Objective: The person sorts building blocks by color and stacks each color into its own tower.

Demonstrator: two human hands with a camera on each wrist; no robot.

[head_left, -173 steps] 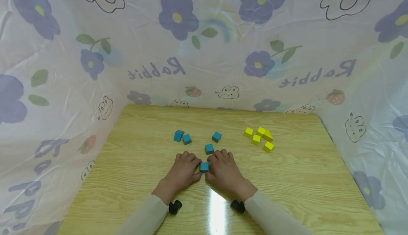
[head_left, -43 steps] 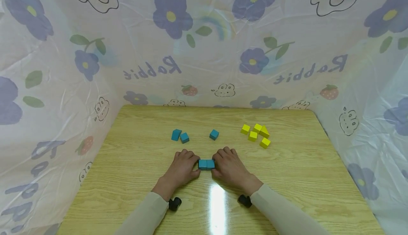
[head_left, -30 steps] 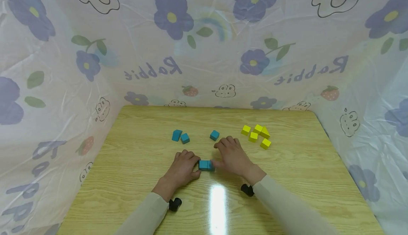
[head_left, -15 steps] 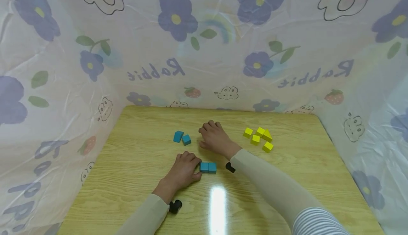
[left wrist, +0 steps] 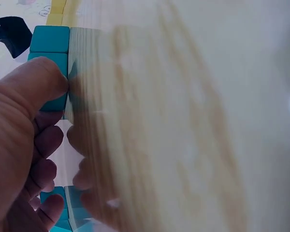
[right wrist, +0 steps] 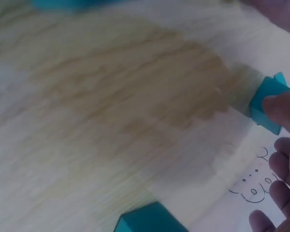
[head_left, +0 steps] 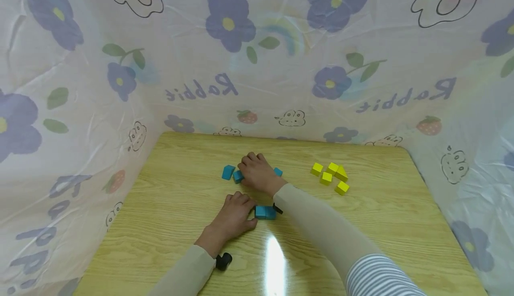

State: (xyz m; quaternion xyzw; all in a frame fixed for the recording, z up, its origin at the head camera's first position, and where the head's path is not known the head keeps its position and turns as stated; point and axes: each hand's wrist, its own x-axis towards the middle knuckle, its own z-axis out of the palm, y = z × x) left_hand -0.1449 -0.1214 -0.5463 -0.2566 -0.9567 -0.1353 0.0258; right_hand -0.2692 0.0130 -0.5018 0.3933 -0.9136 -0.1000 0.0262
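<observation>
My left hand (head_left: 232, 218) holds the left cube (head_left: 260, 212) of two blue cubes standing side by side; its thumb lies across that cube (left wrist: 52, 99) in the left wrist view. The right cube (head_left: 271, 213) of the pair sits flush against it, beneath my right wrist. My right hand (head_left: 257, 171) is farther back, at a blue cube (head_left: 237, 177) on the table, and covers part of it. In the right wrist view its thumb overlaps this cube (right wrist: 270, 92), with the fingertips close to its far side. A slant-sided blue block (head_left: 228, 172) stands just left of it.
Another blue cube (head_left: 278, 172) shows partly behind my right wrist. Several yellow blocks (head_left: 326, 178), one triangular, lie in a cluster at the right. The wooden table (head_left: 192, 153) ends at a patterned cloth backdrop (head_left: 265, 86) at the back and sides.
My right hand slid a second blue cube against the held one, then released it. It has since moved back and left, past one cube to another. My left hand stays at the pair.
</observation>
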